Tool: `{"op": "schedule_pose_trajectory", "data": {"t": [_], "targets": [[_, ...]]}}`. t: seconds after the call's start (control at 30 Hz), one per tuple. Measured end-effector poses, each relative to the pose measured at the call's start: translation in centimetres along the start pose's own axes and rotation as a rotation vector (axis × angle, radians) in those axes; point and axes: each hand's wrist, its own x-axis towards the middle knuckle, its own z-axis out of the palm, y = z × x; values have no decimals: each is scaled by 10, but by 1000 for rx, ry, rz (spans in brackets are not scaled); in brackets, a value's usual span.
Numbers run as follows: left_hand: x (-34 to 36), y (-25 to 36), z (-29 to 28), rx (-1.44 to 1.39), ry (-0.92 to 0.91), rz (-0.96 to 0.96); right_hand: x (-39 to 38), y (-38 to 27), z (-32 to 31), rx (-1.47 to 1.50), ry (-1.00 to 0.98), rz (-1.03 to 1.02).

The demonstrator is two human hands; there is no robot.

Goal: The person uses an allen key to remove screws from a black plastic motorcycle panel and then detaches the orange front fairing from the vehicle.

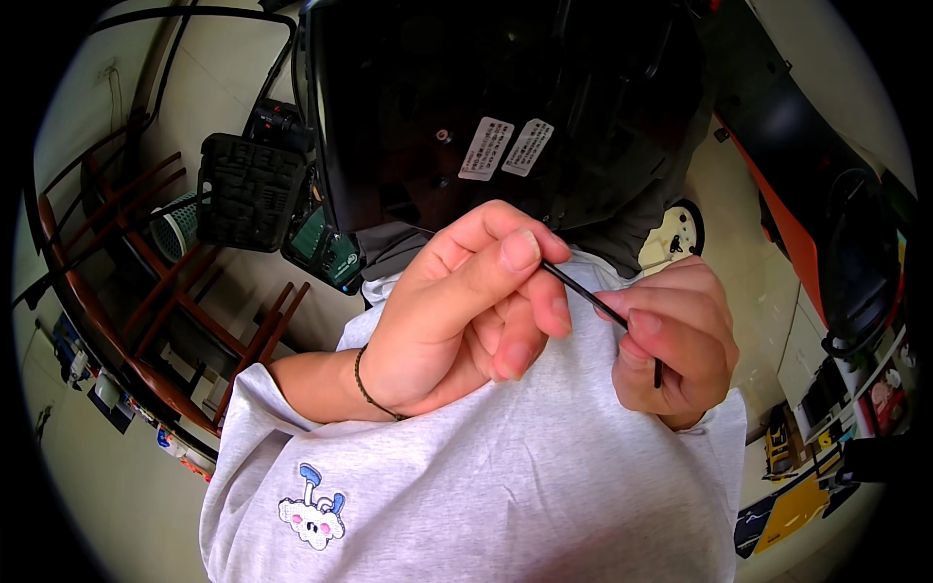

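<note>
A thin black L-shaped hex key [585,291] is held in the air between my two hands, over my lap. My left hand [476,311] pinches one tip of it between thumb and forefinger, its other fingers loosely curled. Around the other end, my right hand [680,340] is closed; the short bent end pokes out below its fingers, and the bend itself is hidden. Just beyond both hands lies a large glossy black panel [389,126] with two white labels [505,148] and a small screw [444,136]. Neither hand visibly touches that panel.
An open tool case [251,191] with a black lid and green part stands at left, beside a wooden chair [146,301] and a pale green basket [178,228]. At right is a long black piece with an orange-red edge [777,214]. A yellow-and-dark box [792,510] lies lower right.
</note>
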Motion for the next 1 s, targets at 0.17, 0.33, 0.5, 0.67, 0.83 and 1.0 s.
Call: {"op": "schedule_pose_trajectory", "data": {"t": [0.17,0.33,0.5,0.67,0.83,1.0], "targets": [[0,-2,0,-62,0,7,2,1,-2,-48,-26,11],[-1,-2,-1,-74,1,11,4,2,-1,-79,-49,-12],[-6,2,2,-114,50,10,9,4,3,-79,-63,-13],[-12,6,3,-142,94,-1,14,3,13,-164,-48,-85],[-12,8,9,-257,105,-20,21,4,24,-215,-20,-161],[-10,5,5,-519,-17,15,30,-4,21,-208,-159,-90]]}}
